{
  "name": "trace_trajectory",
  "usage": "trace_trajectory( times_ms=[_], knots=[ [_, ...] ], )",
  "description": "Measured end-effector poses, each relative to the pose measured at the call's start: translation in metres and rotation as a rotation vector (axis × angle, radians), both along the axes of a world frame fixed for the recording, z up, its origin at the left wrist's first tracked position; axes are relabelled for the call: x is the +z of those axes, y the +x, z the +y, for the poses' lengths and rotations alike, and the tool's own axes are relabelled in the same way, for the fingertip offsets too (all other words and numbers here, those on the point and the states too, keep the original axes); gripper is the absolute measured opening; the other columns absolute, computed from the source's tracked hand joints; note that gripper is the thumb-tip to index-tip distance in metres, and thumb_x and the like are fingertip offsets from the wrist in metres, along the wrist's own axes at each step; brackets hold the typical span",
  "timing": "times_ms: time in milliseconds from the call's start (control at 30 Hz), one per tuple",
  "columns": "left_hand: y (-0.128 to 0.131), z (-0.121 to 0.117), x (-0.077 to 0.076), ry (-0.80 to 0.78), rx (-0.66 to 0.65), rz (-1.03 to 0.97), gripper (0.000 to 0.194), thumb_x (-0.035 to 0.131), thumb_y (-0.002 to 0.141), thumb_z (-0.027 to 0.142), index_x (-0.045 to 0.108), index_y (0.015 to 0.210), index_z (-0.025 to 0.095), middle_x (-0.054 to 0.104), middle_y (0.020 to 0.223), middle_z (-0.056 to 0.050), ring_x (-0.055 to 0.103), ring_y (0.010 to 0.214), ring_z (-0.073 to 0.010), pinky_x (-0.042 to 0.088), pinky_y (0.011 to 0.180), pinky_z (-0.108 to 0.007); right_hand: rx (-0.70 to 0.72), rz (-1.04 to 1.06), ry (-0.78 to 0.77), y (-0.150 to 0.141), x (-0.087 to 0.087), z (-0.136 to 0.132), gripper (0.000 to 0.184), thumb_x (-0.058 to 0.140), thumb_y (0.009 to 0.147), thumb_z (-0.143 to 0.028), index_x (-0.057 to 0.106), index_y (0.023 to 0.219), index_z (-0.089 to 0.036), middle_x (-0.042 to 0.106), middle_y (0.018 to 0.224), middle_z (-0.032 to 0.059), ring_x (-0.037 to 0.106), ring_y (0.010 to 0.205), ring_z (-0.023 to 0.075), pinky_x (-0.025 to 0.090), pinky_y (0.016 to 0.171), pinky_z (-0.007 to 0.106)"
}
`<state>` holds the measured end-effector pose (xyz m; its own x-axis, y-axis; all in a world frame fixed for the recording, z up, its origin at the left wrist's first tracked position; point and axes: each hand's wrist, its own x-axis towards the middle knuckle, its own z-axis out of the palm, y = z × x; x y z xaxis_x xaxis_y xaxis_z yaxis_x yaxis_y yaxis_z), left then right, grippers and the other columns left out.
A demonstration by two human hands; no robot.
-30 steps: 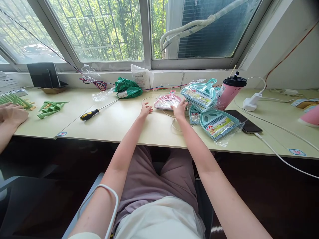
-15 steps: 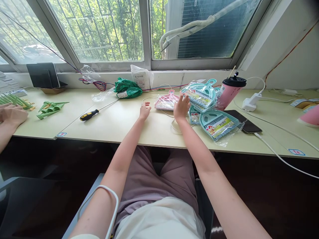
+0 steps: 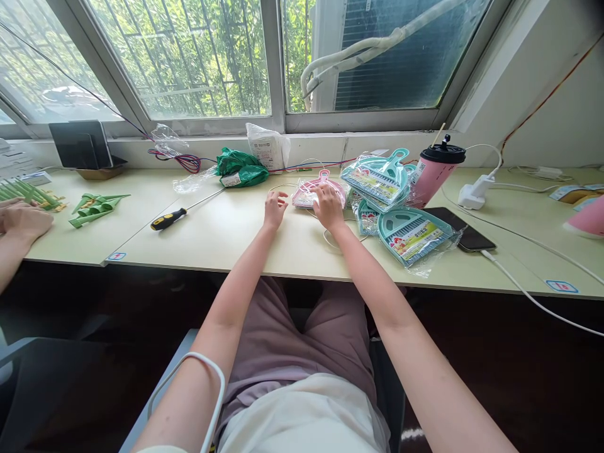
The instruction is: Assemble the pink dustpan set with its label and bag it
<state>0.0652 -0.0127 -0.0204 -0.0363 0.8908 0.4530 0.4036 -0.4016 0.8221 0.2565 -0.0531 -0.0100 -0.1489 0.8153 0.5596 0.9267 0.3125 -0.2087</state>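
Note:
My right hand [image 3: 329,206] lies on a pink dustpan set [image 3: 306,195] in clear wrap, fingers spread over its front right part. My palm hides some of that set. Just to its left, my left hand [image 3: 274,209] hovers at or near the tabletop, fingers loosely bent and apart, holding nothing. On the right of my right hand, several teal dustpan sets in clear wrap are piled up. An upper teal set [image 3: 377,179] leans on the heap, and a lower teal set [image 3: 414,236] lies at the front.
A screwdriver [image 3: 168,219], a green plastic bundle [image 3: 240,168] and green folded pieces [image 3: 98,207] lie to the left. A co-worker's hand [image 3: 26,220] is at the far left. Rightward are a pink cup [image 3: 436,173], a phone [image 3: 462,231] and a white charger [image 3: 475,192] with cables.
My right hand has moved left and down from beside the teal pile onto the pink dustpan set. My left hand has hardly shifted.

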Motion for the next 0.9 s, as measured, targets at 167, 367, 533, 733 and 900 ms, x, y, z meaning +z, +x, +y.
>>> trace_trajectory(
  times_ms=[167, 367, 533, 733, 900],
  knots=[
    [-0.002, 0.001, -0.002, 0.039, -0.029, -0.010, 0.022, 0.066, 0.073, -0.005, 0.070, 0.077, 0.016, 0.062, 0.106, -0.006, 0.065, 0.083, -0.0150, 0.060, 0.089, -0.036, -0.006, -0.136, -0.133, 0.003, -0.012, 0.008, 0.061, 0.064, 0.096, -0.032, 0.046, 0.152, -0.016, 0.045, 0.160, 0.0207, 0.037, 0.150, 0.0351, 0.035, 0.117, 0.055],
    [-0.002, 0.003, -0.004, 0.007, -0.032, -0.056, 0.017, 0.069, 0.072, 0.000, 0.072, 0.070, 0.016, 0.067, 0.099, -0.006, 0.067, 0.077, -0.0138, 0.061, 0.095, -0.039, -0.016, -0.240, -0.177, 0.004, -0.015, 0.014, 0.051, 0.058, 0.098, -0.027, 0.054, 0.147, -0.013, 0.061, 0.146, 0.0220, 0.057, 0.131, 0.0345, 0.042, 0.106, 0.048],
    [-0.002, 0.003, -0.004, 0.001, -0.009, -0.066, 0.014, 0.071, 0.072, 0.004, 0.072, 0.071, 0.017, 0.071, 0.098, -0.006, 0.071, 0.077, -0.0160, 0.060, 0.093, -0.038, -0.022, -0.281, -0.128, 0.003, -0.008, 0.009, 0.049, 0.055, 0.096, -0.025, 0.059, 0.143, -0.011, 0.070, 0.129, 0.0228, 0.062, 0.119, 0.0362, 0.039, 0.106, 0.050],
    [-0.002, 0.003, -0.003, -0.014, 0.000, -0.057, 0.014, 0.071, 0.070, 0.004, 0.071, 0.067, 0.018, 0.073, 0.093, -0.005, 0.072, 0.078, -0.0178, 0.059, 0.092, -0.037, -0.029, -0.231, -0.062, 0.004, -0.011, 0.008, 0.064, 0.056, 0.090, -0.020, 0.049, 0.154, -0.016, 0.062, 0.147, 0.0196, 0.051, 0.137, 0.0375, 0.021, 0.121, 0.067],
    [-0.002, 0.003, -0.004, -0.016, 0.008, -0.047, 0.014, 0.071, 0.070, 0.005, 0.069, 0.067, 0.019, 0.073, 0.091, -0.005, 0.073, 0.080, -0.0196, 0.059, 0.091, -0.037, -0.031, -0.235, -0.063, 0.001, -0.011, 0.010, 0.062, 0.043, 0.093, -0.009, 0.048, 0.155, -0.011, 0.051, 0.157, 0.0227, 0.044, 0.147, 0.0369, 0.023, 0.122, 0.067]
  ],
)
